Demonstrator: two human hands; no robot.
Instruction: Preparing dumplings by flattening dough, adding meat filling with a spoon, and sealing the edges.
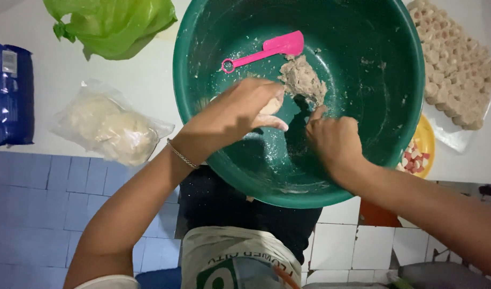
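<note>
1. Dough (304, 80) lies as a greyish lump on the floor of the green basin (384, 123), toward the basin's far side, just beside the blade of the pink spatula (264, 51).
2. Your left hand (245, 112) is inside the basin, fingers curled together around a small pale piece of dough that shows at the knuckles.
3. Your right hand (336, 139) is also inside the basin, fingers bent together, its forefinger tip touching the near edge of the lump.
4. Left of the basin you have a clear bag of pale dough (112, 128), a green plastic bag (114, 24) and, farther left, a dark blue packet (10, 93).
5. Right of the basin sits a tray of small pale pieces (459, 69), with a yellow plate (427, 139) of pink and white bits nearer you.
</note>
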